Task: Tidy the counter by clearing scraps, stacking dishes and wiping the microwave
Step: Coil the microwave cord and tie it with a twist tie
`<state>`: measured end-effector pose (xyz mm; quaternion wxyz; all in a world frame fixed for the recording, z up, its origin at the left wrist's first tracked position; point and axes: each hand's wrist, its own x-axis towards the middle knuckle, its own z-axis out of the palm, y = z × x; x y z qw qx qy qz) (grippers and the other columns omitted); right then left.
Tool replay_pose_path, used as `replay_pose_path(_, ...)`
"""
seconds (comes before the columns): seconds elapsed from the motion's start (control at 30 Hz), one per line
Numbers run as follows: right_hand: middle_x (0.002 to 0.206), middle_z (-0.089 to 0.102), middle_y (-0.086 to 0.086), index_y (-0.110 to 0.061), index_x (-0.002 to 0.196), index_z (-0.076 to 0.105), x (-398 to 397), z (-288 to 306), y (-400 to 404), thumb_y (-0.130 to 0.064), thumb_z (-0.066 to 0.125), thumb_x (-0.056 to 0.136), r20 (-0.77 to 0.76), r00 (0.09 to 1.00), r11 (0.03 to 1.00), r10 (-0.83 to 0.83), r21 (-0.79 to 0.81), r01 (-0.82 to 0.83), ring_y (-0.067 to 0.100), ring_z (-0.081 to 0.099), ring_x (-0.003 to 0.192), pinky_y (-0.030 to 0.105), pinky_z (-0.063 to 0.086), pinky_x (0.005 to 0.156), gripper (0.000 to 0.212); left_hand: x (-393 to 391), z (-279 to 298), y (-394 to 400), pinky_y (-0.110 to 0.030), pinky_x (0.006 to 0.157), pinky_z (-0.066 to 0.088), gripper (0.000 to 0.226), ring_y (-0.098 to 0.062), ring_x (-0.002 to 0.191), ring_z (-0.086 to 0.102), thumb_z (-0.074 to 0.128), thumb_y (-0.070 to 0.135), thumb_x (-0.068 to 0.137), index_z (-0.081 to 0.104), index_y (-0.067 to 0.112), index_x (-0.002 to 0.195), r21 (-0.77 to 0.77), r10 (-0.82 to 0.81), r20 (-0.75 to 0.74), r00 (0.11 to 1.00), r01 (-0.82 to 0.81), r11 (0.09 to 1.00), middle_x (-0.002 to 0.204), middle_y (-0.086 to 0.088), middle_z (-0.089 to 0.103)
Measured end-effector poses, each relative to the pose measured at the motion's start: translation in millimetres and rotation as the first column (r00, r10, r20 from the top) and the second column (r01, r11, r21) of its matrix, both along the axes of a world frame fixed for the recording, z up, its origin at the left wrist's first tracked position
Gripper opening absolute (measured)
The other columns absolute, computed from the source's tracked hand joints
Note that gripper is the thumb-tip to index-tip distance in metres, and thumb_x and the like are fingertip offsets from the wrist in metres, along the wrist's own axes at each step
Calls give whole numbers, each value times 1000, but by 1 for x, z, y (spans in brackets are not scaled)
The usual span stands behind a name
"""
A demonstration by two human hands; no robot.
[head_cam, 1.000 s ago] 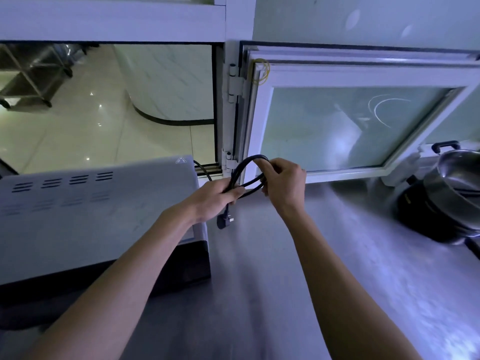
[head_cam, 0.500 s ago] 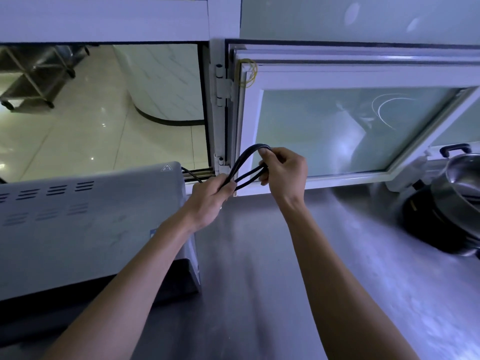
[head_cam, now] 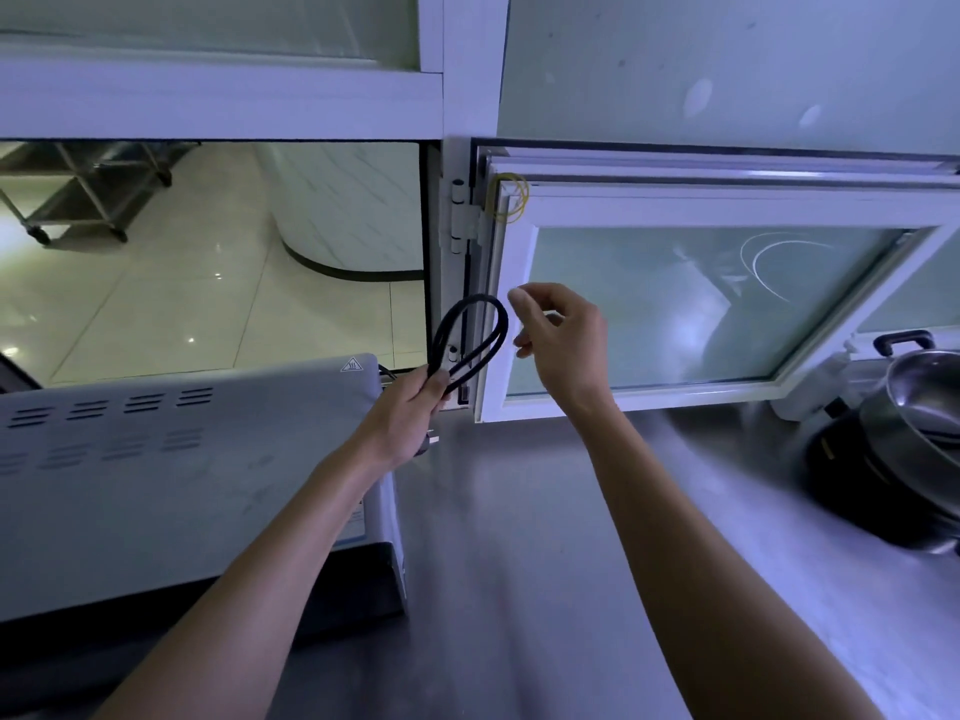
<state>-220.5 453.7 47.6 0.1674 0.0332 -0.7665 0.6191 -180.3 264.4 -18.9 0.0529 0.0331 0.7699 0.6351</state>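
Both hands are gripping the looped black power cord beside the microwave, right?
Not quite. In the head view only the left hand grips the looped black power cord beside the microwave; the right hand is off it, holding nothing.

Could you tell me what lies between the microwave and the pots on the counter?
In the head view, bare counter separates the microwave from the pots; only the person's right forearm crosses above it.
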Motion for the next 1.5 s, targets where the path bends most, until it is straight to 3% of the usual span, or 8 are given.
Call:
replay_pose_path(0.2, 83, 70, -6, -16, 106, 72, -40, 42, 4, -30, 67, 92, -130, 978, 985, -165, 37, 171, 10, 65, 58, 37, 59, 61, 20, -16, 26, -3, -24, 55, 30, 37, -9, 57, 31, 33, 28, 109, 41, 17, 73, -31, 34, -109, 993, -37, 999, 63, 7, 39)
replay_pose_path(0.33, 87, 68, -5, -15, 114, 72, -59, 60, -8, -33, 67, 92, -199, 968, 974, -154, 136, 183, 7, 62, 70, 19, 50, 66, 28, -32, 47, -2, -23, 53, 34, 38, -14, 57, 33, 35, 27, 108, 41, 15, 72, -13, 51, -132, 990, -53, 998, 62, 2, 40)
replay_pose_path(0.47, 77, 61, 3, -12, 85, 73, -71, 71, -20, -21, 66, 88, -244, 958, 953, -152, 219, 207, 18, 54, 68, 30, 43, 64, 12, -45, 57, -7, -34, 65, 30, 38, -19, 65, 35, 35, 27, 108, 43, 15, 72, -62, 54, -167, 984, -65, 996, 67, -5, 42)
replay_pose_path(0.57, 62, 43, 0, -22, 55, 52, -78, 75, -25, -20, 62, 85, -201, 961, 927, -191, 285, 244, 14, 35, 56, 31, 27, 53, 31, -47, 58, -10, -34, 64, 32, 40, -16, 62, 37, 36, 27, 108, 43, 16, 70, -47, 59, -166, 984, -68, 997, 62, 4, 43)
replay_pose_path(0.7, 75, 63, 10, -10, 70, 70, -81, 78, -24, -22, 61, 83, -162, 967, 905, -199, 349, 244, 28, 55, 70, 41, 47, 58, 20, -43, 51, -13, -32, 64, 31, 39, -13, 61, 38, 36, 24, 108, 42, 15, 70, -39, 68, -169, 983, -76, 996, 59, 8, 44)
replay_pose_path(0.87, 82, 61, 5, -11, 74, 72, -80, 78, -24, -17, 63, 85, -217, 956, 903, -199, 337, 265, 28, 57, 76, 44, 49, 66, 16, -37, 51, -14, -33, 64, 34, 41, -10, 57, 37, 34, 22, 108, 43, 14, 69, -2, 70, -141, 988, -71, 997, 57, 9, 43)
replay_pose_path(1.2, 77, 70, -11, -23, 77, 71, -60, 71, -20, -29, 68, 87, -191, 978, 990, -87, 89, 105, 2, 56, 67, 11, 40, 60, 13, -24, 40, -16, -29, 63, 34, 39, -17, 65, 36, 34, 24, 109, 42, 12, 72, 9, 73, -108, 991, -72, 997, 64, 1, 42)
replay_pose_path(1.5, 69, 69, -8, -21, 75, 73, -8, 8, -2, -30, 73, 85, 98, 994, 974, -43, -216, 63, 3, 57, 62, 18, 45, 61, 13, 0, 16, -12, -14, 49, 37, 40, -20, 66, 33, 35, 26, 108, 42, 9, 74, 37, 74, -20, 997, -73, 997, 70, -7, 38)
